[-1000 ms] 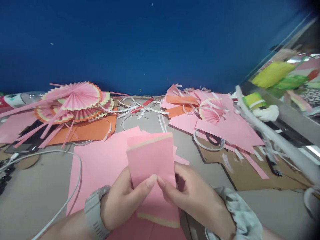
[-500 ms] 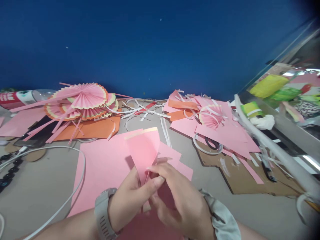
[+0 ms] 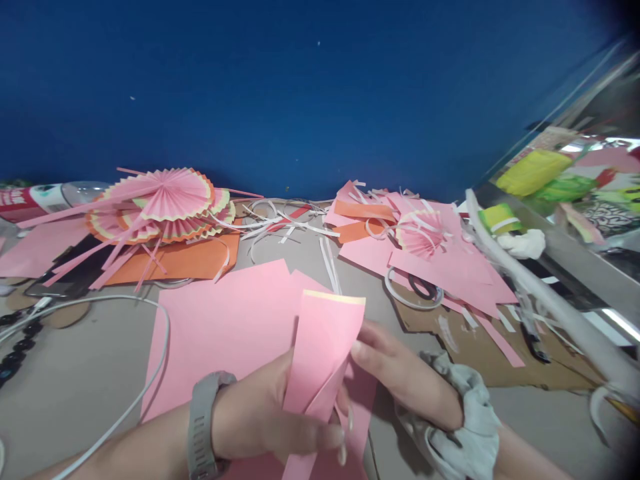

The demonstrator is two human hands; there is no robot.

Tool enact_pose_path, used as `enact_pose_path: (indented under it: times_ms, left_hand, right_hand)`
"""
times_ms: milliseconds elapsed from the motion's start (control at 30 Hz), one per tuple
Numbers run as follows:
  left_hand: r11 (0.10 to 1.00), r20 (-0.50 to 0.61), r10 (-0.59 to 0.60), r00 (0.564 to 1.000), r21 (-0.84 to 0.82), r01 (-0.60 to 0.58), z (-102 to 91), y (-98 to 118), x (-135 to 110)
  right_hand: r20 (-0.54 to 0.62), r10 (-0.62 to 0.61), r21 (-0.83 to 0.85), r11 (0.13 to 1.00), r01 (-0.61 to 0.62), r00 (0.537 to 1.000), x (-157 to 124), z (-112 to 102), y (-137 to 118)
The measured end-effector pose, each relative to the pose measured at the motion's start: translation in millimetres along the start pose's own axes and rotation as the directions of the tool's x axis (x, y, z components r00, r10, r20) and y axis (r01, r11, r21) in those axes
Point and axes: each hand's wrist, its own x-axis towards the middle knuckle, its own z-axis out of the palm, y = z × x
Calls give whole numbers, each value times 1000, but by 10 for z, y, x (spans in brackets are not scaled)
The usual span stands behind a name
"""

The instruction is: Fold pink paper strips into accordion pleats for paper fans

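Near the bottom centre, the left hand pinches a folded pink paper strip; the right hand touches its right edge, grip hidden, both above a flat pink paper sheet on the grey surface.

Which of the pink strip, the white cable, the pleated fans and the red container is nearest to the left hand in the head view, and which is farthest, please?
1. Pink strip, held in the left hand.
2. White cable, to its left on the table.
3. Pleated fans, back left.
4. Red container, far left corner.
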Motion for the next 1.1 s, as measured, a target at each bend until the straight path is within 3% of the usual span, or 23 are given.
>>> enact_pose_path:
  times_ms: [100,233,333,400,467,567,667,733,833,900,1000,1100]
  left_hand:
    - [998,23,-66,998,17,66,-5,0,4]
    - [995,7,-94,996,-42,94,17,-50,20]
    - [997,-180,-62,982,-59,52,75,-89,41]
    - [1000,-336,0,942,-18,-6,113,-99,52]
    - [998,-414,44,909,61,-21,140,-94,51]
    - [995,-422,26,906,100,18,160,-79,38]
    - [996,-332,7,943,83,22,161,-83,39]
    - [1000,-238,-4,971,24,10,151,-100,52]
    - [995,-140,12,990,-97,-26,135,-118,64]
    - [992,-114,33,993,-115,-46,134,-100,52]
    - [993,-128,45,991,-103,-59,150,-44,19]
    - [980,-97,20,995,-196,-39,160,-23,4]
  right_hand:
    - [117,63,183,980,-84,991,16,32,-15]
    - [61,102,238,965,-114,993,38,128,-11]
    - [-22,136,229,965,-128,990,48,174,8]
    - [-63,184,231,959,-165,981,37,189,22]
    - [-95,215,224,956,-190,972,17,199,30]
    - [-182,181,168,974,-151,967,-9,214,28]
    - [-233,128,113,988,-104,964,-11,211,10]
    - [-153,115,118,988,-97,982,-1,188,-7]
    - [77,45,157,986,-56,996,11,131,-21]
    - [210,49,219,971,-96,977,4,91,-12]
    - [394,120,354,895,-270,911,-24,44,13]
    - [424,37,422,876,-233,905,-43,9,9]
